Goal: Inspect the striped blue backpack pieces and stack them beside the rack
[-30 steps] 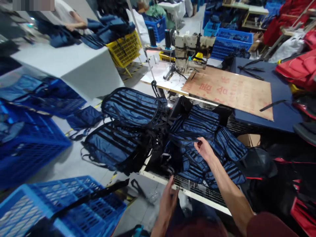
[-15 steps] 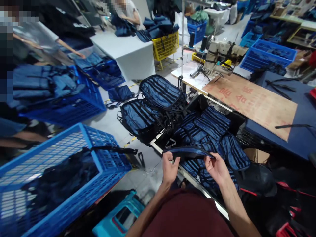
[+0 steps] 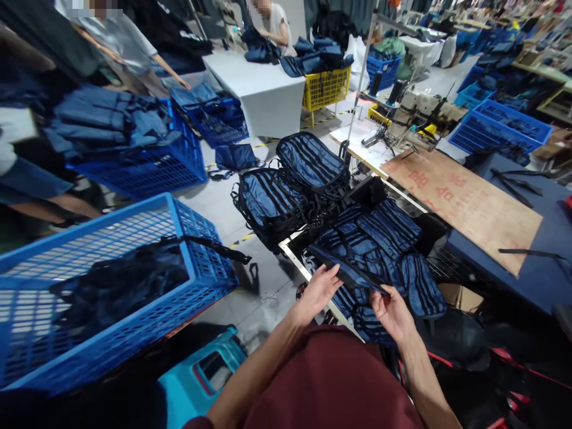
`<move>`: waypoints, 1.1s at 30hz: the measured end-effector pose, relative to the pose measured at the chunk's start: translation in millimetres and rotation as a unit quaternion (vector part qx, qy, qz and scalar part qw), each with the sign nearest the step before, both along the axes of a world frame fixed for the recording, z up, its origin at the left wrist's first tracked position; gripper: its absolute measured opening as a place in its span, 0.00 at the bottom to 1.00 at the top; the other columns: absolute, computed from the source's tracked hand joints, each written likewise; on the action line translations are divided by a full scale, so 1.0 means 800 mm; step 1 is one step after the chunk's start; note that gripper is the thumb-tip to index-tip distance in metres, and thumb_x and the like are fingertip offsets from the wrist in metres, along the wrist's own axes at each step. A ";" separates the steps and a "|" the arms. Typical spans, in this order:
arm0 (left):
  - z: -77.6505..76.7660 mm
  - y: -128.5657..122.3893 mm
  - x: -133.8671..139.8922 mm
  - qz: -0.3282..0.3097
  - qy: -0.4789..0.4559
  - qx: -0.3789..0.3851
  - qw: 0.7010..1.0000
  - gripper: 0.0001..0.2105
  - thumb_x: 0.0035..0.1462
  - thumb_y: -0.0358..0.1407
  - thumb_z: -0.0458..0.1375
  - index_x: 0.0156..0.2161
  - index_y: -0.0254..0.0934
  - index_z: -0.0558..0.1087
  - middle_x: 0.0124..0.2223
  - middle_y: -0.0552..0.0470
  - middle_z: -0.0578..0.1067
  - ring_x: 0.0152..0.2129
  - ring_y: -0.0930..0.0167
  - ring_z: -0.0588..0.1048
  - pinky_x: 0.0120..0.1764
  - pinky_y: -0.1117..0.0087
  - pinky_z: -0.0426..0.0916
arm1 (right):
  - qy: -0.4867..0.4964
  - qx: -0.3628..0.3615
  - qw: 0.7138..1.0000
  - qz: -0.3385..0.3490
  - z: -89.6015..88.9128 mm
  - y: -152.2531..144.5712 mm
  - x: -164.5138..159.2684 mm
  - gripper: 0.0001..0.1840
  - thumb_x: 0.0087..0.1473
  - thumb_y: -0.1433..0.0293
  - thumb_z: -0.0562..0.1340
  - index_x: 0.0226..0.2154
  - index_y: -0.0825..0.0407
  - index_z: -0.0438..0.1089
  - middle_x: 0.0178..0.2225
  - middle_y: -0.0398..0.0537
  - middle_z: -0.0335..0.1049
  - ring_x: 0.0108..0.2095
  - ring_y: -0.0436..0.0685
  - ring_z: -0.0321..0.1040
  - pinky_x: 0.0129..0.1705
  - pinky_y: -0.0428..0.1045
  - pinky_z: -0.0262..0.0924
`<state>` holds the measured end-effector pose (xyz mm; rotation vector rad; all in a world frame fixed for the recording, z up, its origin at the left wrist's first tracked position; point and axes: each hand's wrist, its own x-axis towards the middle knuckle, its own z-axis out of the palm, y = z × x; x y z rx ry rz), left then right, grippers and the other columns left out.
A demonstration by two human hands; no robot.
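Observation:
A long blue-and-black padded strap point(image 3: 353, 274) slants across the space in front of me, over the blue bag pieces. My right hand point(image 3: 393, 313) pinches its near right end between thumb and fingers. My left hand point(image 3: 316, 296) is at the strap's lower edge near the middle, fingers stretched out and seemingly touching it. The strap's far left end points away from me, free of both hands. Beneath lie several blue bag panels with black webbing stripes point(image 3: 388, 226), heaped on the work surface.
Striped blue backpacks point(image 3: 310, 161) are stacked beyond the white frame edge point(image 3: 292, 259). To the left stands a blue crate point(image 3: 179, 232) with dark straps inside. A brown board point(image 3: 469, 196) lies at right beside a sewing machine point(image 3: 429, 104). Two people work at the back left.
My left hand has come off the strap's left end and moved right toward its middle. The strap now slants, its left end swung away from me. My right hand keeps its pinch.

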<state>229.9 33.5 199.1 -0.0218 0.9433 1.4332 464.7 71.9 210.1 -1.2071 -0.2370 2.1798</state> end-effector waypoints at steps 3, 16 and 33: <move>-0.002 -0.013 0.002 -0.007 0.047 0.033 0.998 0.22 0.47 0.41 0.81 0.40 0.39 0.75 0.40 0.51 0.83 0.39 0.67 0.82 0.51 0.63 0.76 | -0.062 0.067 0.972 0.219 0.004 -0.022 0.024 0.32 0.67 0.41 0.69 0.27 0.49 0.68 0.21 0.41 0.69 0.18 0.50 0.67 0.20 0.42 0.66; 0.003 -0.057 0.022 -0.317 0.395 0.119 0.854 0.09 0.63 0.43 0.60 0.39 0.39 0.75 0.38 0.51 0.77 0.35 0.66 0.72 0.41 0.66 0.67 | -0.234 0.402 0.852 0.241 -0.044 0.016 -0.101 0.34 0.59 0.37 0.67 0.24 0.49 0.70 0.24 0.40 0.67 0.29 0.54 0.63 0.33 0.47 0.59; 0.024 -0.022 -0.115 -0.126 0.680 -0.154 0.706 0.05 0.61 0.36 0.58 0.34 0.43 0.76 0.32 0.45 0.78 0.39 0.51 0.80 0.47 0.55 0.68 | -0.527 0.547 0.643 0.102 -0.034 0.052 0.020 0.31 0.65 0.32 0.54 0.29 0.38 0.69 0.22 0.53 0.69 0.19 0.66 0.66 0.24 0.57 0.54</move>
